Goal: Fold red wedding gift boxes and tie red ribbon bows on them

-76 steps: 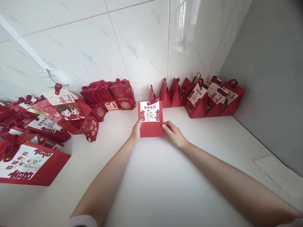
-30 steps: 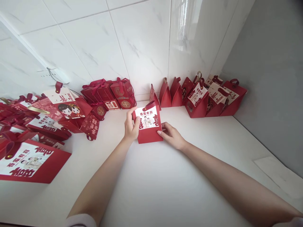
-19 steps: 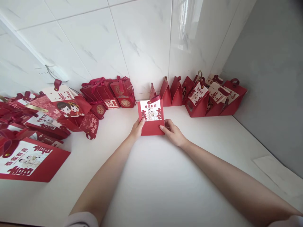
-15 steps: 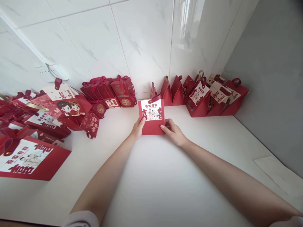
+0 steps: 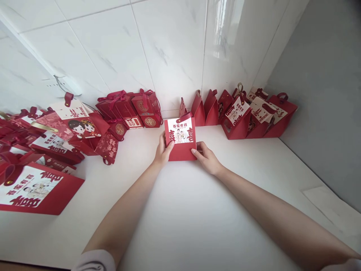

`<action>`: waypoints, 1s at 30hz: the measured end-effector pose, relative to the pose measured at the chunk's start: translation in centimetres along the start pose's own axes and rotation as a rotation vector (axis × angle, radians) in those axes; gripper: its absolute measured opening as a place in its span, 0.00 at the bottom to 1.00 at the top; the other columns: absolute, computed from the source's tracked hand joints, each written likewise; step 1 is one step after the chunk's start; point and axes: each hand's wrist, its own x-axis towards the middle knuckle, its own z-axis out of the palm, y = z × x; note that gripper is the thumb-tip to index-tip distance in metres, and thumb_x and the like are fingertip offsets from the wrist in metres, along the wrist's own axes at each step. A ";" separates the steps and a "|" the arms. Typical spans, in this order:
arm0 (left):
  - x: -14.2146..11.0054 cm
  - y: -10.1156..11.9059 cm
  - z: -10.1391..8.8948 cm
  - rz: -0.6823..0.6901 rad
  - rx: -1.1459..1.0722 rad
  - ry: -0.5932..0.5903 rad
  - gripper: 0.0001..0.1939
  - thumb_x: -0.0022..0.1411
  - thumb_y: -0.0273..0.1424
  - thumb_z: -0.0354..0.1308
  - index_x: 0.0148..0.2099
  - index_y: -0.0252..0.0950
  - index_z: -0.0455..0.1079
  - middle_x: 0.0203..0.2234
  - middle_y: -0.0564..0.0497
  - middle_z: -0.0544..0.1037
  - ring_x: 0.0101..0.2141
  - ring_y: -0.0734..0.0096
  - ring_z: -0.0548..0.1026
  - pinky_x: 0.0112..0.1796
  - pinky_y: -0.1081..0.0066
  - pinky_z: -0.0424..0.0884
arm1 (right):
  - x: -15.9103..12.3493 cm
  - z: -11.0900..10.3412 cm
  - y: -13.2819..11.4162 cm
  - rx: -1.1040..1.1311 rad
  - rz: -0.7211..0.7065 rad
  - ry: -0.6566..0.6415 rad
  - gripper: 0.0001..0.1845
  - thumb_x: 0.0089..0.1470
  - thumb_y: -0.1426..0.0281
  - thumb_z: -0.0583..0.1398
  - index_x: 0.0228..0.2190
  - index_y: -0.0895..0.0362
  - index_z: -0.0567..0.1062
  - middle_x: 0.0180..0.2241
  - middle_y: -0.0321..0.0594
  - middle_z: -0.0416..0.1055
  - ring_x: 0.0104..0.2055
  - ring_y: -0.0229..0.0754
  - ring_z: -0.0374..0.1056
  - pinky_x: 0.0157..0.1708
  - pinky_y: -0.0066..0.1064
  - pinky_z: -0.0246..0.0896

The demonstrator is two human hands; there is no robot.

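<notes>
- how does the red box [image 5: 182, 152] sit?
- mid-frame, strapped end up, long axis running up the picture, printed face toward you; your left hand [image 5: 164, 150] and right hand [image 5: 208, 157] grip its sides. a second ago it sat lower, skewed.

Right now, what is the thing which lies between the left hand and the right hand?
In the head view, a red box lies there, held by the left hand and the right hand.

In this room, I see that one camera sits on the person's head. It looks forward and down, quite near above the white table [image 5: 183, 214], with the left hand [image 5: 164, 149] and right hand [image 5: 208, 156] central, toward the tiled wall [image 5: 169, 45].
</notes>
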 end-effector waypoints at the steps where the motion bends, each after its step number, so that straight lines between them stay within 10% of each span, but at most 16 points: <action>1: 0.4 0.8 -0.4 0.110 0.098 0.034 0.35 0.63 0.44 0.58 0.68 0.42 0.52 0.61 0.41 0.65 0.57 0.54 0.67 0.55 0.59 0.66 | 0.0 0.0 -0.1 0.006 -0.009 -0.009 0.20 0.63 0.51 0.56 0.44 0.53 0.65 0.49 0.41 0.70 0.48 0.46 0.69 0.48 0.38 0.67; 5: 1.7 5.2 -2.2 0.516 0.634 0.095 0.29 0.64 0.37 0.57 0.65 0.39 0.58 0.60 0.42 0.66 0.60 0.54 0.64 0.59 0.56 0.60 | -0.2 0.2 -0.4 -0.044 -0.073 -0.067 0.18 0.63 0.53 0.58 0.45 0.53 0.67 0.50 0.41 0.69 0.48 0.45 0.69 0.49 0.38 0.66; 10: 1.3 9.6 -1.7 0.681 0.951 -0.004 0.24 0.66 0.33 0.54 0.63 0.40 0.61 0.57 0.44 0.70 0.57 0.57 0.67 0.58 0.57 0.60 | -0.5 0.3 -0.5 -0.192 -0.204 -0.142 0.18 0.61 0.57 0.61 0.49 0.53 0.68 0.50 0.41 0.68 0.51 0.46 0.66 0.52 0.40 0.64; 18: 0.4 8.5 0.1 0.682 0.841 -0.010 0.28 0.64 0.30 0.55 0.64 0.36 0.54 0.50 0.44 0.77 0.51 0.61 0.74 0.56 0.58 0.61 | -0.6 0.3 -0.5 -0.185 -0.245 -0.156 0.17 0.61 0.59 0.62 0.48 0.52 0.68 0.49 0.40 0.68 0.51 0.46 0.66 0.52 0.39 0.63; 30: 0.1 9.5 0.6 0.635 0.885 -0.058 0.11 0.65 0.31 0.54 0.49 0.38 0.68 0.48 0.46 0.77 0.48 0.60 0.74 0.50 0.60 0.62 | -0.6 0.2 -0.6 -0.235 -0.277 -0.154 0.19 0.60 0.59 0.63 0.48 0.53 0.68 0.48 0.41 0.68 0.49 0.47 0.66 0.51 0.39 0.63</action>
